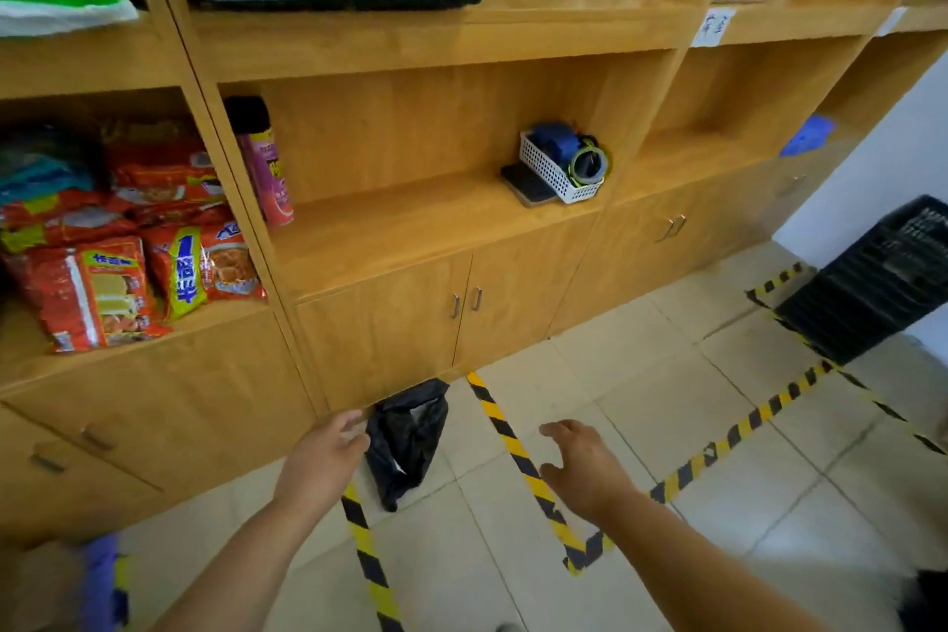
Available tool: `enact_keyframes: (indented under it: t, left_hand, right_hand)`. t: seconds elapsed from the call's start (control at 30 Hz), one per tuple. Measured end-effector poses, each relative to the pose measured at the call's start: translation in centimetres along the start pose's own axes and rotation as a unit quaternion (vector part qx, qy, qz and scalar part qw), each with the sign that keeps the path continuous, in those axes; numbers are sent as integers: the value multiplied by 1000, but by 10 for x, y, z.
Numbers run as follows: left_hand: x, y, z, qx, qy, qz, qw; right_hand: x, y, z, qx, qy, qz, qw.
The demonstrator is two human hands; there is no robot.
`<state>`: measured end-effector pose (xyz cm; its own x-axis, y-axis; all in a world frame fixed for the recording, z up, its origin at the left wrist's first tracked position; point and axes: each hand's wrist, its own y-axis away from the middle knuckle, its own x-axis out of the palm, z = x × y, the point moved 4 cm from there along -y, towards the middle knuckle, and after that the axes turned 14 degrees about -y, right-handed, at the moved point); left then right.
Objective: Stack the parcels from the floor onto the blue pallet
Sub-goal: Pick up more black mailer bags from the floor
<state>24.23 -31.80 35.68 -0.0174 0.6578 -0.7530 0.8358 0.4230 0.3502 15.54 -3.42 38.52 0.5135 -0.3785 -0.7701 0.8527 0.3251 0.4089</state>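
A black plastic parcel bag (408,436) lies on the tiled floor against the foot of the wooden cabinet. My left hand (328,457) hovers just left of the bag, fingers relaxed and holding nothing; whether the fingertips touch the bag I cannot tell. To the right of the bag my right hand (582,464) is stretched out above the floor with fingers spread, empty. A blue-purple edge (100,580) shows at the bottom left corner; it is too blurred to say whether it is the pallet.
Yellow-black tape lines (513,447) mark the tiled floor. The wooden cabinet (390,323) fills the back, with snack packs, a spray can, a white basket and a scale on its shelves. A black crate (872,282) stands at the right by the wall.
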Motion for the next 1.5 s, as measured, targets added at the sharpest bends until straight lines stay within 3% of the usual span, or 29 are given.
enact_keyframes:
  t: [0.3, 0.47, 0.8, 1.03, 1.27, 1.5]
  left_hand:
    - [39, -25, -13, -115, 7, -13, 993]
    - [45, -61, 7, -147, -18, -15, 989]
    - [106, -148, 85, -235, 89, -41, 967]
    - [197, -212, 159, -324, 119, -81, 935]
    - [291, -271, 222, -359, 164, -129, 910]
    - [357, -281, 265, -384, 184, -170, 889]
  right_hand:
    - [-14, -117, -29, -42, 89, 123, 988]
    - [27, -175, -15, -51, 87, 178, 979]
    - [137, -294, 2, -54, 101, 264, 958]
    - [239, -390, -23, -54, 114, 295, 947]
    - [359, -480, -57, -22, 78, 270, 959]
    - [460, -533, -80, 93, 23, 223, 970]
